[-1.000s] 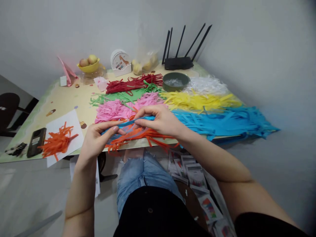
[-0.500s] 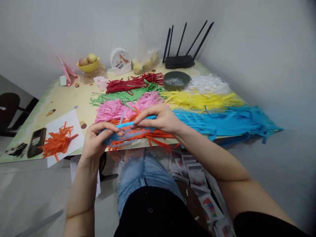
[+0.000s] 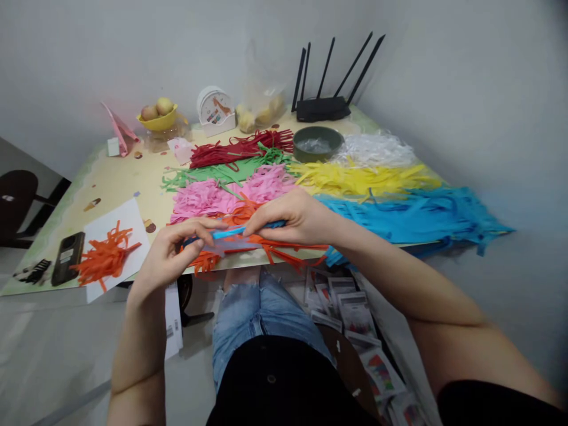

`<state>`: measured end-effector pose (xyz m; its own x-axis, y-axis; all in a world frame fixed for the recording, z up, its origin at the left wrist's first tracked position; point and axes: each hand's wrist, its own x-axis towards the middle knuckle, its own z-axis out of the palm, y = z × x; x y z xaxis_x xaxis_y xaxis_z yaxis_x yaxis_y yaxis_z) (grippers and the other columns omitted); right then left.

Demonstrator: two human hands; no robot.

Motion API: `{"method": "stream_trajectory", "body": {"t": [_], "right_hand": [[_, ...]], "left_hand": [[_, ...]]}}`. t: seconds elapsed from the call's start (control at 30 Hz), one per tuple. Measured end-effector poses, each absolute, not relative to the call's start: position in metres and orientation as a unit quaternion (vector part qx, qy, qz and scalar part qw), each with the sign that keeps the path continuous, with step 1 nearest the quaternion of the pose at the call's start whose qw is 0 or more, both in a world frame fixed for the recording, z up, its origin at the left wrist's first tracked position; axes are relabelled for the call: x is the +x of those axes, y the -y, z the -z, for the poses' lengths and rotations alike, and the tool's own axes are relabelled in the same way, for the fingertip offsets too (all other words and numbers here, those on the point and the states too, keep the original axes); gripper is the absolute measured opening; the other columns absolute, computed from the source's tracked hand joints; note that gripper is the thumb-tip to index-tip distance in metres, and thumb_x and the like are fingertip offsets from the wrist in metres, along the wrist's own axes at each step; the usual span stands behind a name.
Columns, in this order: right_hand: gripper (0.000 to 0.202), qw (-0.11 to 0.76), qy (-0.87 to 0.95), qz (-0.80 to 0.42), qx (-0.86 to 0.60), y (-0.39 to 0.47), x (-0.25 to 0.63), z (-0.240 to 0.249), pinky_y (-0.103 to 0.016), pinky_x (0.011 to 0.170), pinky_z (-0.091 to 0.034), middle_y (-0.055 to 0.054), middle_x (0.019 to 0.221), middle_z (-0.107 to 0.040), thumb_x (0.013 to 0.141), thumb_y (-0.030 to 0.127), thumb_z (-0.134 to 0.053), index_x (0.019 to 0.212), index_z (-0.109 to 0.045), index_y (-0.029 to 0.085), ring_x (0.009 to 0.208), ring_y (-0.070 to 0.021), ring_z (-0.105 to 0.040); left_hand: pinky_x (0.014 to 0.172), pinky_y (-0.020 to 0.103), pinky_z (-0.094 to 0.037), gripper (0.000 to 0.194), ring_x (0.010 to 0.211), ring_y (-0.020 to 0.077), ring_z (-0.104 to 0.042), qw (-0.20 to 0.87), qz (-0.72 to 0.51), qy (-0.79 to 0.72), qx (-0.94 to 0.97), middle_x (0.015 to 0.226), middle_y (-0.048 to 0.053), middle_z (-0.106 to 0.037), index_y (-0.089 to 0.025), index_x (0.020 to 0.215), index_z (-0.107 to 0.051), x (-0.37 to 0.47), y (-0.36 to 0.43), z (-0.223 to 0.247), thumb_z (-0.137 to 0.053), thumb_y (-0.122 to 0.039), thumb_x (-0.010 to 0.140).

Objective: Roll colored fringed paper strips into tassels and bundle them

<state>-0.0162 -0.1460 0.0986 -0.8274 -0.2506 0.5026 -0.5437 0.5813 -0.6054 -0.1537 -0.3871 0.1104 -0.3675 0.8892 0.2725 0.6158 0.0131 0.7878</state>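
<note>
From where I stand, the person at the table [image 3: 119, 192] has both hands raised just over its near edge, with a narrow blue strip [image 3: 228, 233] stretched between them. The right hand [image 3: 295, 222] pinches one end between thumb and fingertips, a darker blue bit poking out past the grip; the left hand [image 3: 180, 248] curls thumb and fingers about the other end, more blue showing inside the curl. Beneath the strip is a pale, blurred patch I can't make out. To my eye, handling this well comes down to even tension: the material looks thin and soft, so a light pull should hold it flat, while a hard tug might stretch or tear it. I'd pinch close to the ends, with the pads squarely opposite each other, so the strip doesn't twist or bunch. I'd also lift the work a little higher, since loose orange strips [image 3: 286, 251] lie right below and could snag or get caught up in the fingers. Pink strips [image 3: 197, 196] lie just behind those, and a big blue bundle [image 3: 394, 216] spreads beside the right forearm, so that elbow is best moved gently, lest it drag the pile off the edge.
</note>
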Motion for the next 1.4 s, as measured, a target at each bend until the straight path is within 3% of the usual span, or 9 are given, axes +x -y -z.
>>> {"method": "stream_trajectory", "body": {"t": [0.13, 0.33, 0.5, 0.67, 0.83, 0.97, 1.13, 1.23, 1.4], "right_hand": [[0.022, 0.163, 0.897, -0.318, 0.262, 0.147, -0.014, -0.104, -0.02, 0.08, -0.053, -0.004, 0.099, -0.081, 0.096, 0.016, -0.057, 0.105, -0.077, 0.018, 0.086, -0.0117, -0.074], [0.024, 0.16, 0.906, -0.292, 0.262, 0.148, -0.006, -0.105, -0.025, 0.084, -0.053, -0.005, 0.101, -0.08, 0.099, 0.017, -0.052, 0.107, -0.075, 0.019, 0.094, -0.0146, -0.072], [0.035, 0.073, 0.87, -0.461, 0.156, 0.143, -0.023, -0.107, -0.026, 0.085, -0.054, -0.006, 0.116, -0.076, 0.095, 0.037, -0.063, 0.123, -0.069, 0.017, 0.102, -0.0159, -0.072], [0.031, -0.069, 0.745, -0.65, 0.135, 0.154, -0.05, -0.091, -0.024, 0.072, -0.052, -0.004, 0.081, -0.078, 0.089, 0.043, -0.069, 0.089, -0.071, 0.013, 0.075, -0.0121, -0.069], [0.027, -0.006, 0.661, -0.744, 0.097, 0.174, -0.052, -0.074, -0.021, 0.064, -0.05, 0.001, 0.069, -0.074, 0.079, 0.037, -0.081, 0.086, -0.069, 0.014, 0.061, -0.0087, -0.064], [0.022, 0.058, 0.605, -0.779, 0.155, 0.186, -0.054, -0.074, -0.024, 0.072, -0.056, -0.001, 0.072, -0.075, 0.084, 0.034, -0.078, 0.088, -0.072, 0.014, 0.069, -0.0113, -0.07], [0.013, 0.169, 0.643, -0.726, 0.173, 0.183, -0.063, -0.086, -0.025, 0.079, -0.056, -0.002, 0.08, -0.074, 0.095, 0.026, -0.064, 0.099, -0.068, 0.014, 0.079, -0.0116, -0.071], [0.01, 0.217, 0.72, -0.645, 0.134, 0.177, -0.065, -0.088, -0.023, 0.08, -0.054, 0.0, 0.083, -0.071, 0.098, 0.021, -0.059, 0.105, -0.06, 0.016, 0.081, -0.0109, -0.07], [0.017, 0.25, 0.845, -0.454, 0.128, 0.163, -0.074, -0.075, -0.028, 0.097, -0.051, -0.007, 0.114, -0.074, 0.103, 0.024, -0.051, 0.114, -0.063, 0.019, 0.102, -0.0144, -0.068]], "left_hand": [[0.092, 0.033, -0.056, 0.019, 0.099, 0.0228, -0.074, 0.119, -0.4, -0.712, 0.564, 0.105, 0.009, -0.079, -0.02, 0.1, -0.076, -0.148, 0.369, -0.119, -0.064, -0.033, 0.093], [0.067, 0.024, -0.054, 0.017, 0.065, 0.0147, -0.069, 0.098, -0.348, -0.713, 0.601, 0.077, 0.003, -0.077, -0.02, 0.087, -0.076, -0.154, 0.363, -0.107, -0.063, -0.03, 0.094], [0.093, 0.037, -0.051, 0.017, 0.073, 0.0165, -0.068, -0.181, -0.233, -0.697, 0.653, 0.078, 0.002, -0.076, -0.021, 0.09, -0.071, -0.155, 0.364, -0.097, -0.056, -0.023, 0.098], [0.11, 0.041, -0.042, 0.025, 0.091, 0.016, -0.073, -0.336, -0.201, -0.63, 0.671, 0.093, 0.002, -0.08, -0.022, 0.11, -0.068, -0.156, 0.365, -0.087, -0.058, -0.007, 0.094], [0.11, 0.043, -0.044, 0.03, 0.093, 0.0181, -0.075, -0.396, -0.233, -0.637, 0.619, 0.094, 0.002, -0.081, -0.023, 0.113, -0.069, -0.159, 0.365, -0.069, -0.063, -0.006, 0.09], [0.107, 0.043, -0.048, 0.025, 0.091, 0.0173, -0.075, -0.358, -0.404, -0.641, 0.546, 0.094, 0.002, -0.08, -0.024, 0.106, -0.074, -0.145, 0.354, -0.057, -0.064, -0.007, 0.089], [0.087, 0.033, -0.058, 0.016, 0.092, 0.0195, -0.074, -0.182, -0.624, -0.674, 0.35, 0.096, 0.004, -0.079, -0.021, 0.096, -0.08, -0.127, 0.333, -0.056, -0.067, -0.03, 0.092], [0.079, 0.028, -0.058, 0.026, 0.082, 0.0185, -0.073, -0.142, -0.668, -0.678, 0.273, 0.083, 0.003, -0.076, -0.017, 0.089, -0.079, -0.126, 0.313, -0.057, -0.07, -0.041, 0.09], [0.072, 0.03, -0.057, 0.034, 0.076, 0.02, -0.07, -0.137, -0.671, -0.683, 0.254, 0.073, 0.003, -0.072, -0.016, 0.086, -0.077, -0.125, 0.293, -0.054, -0.069, -0.05, 0.087]]}}
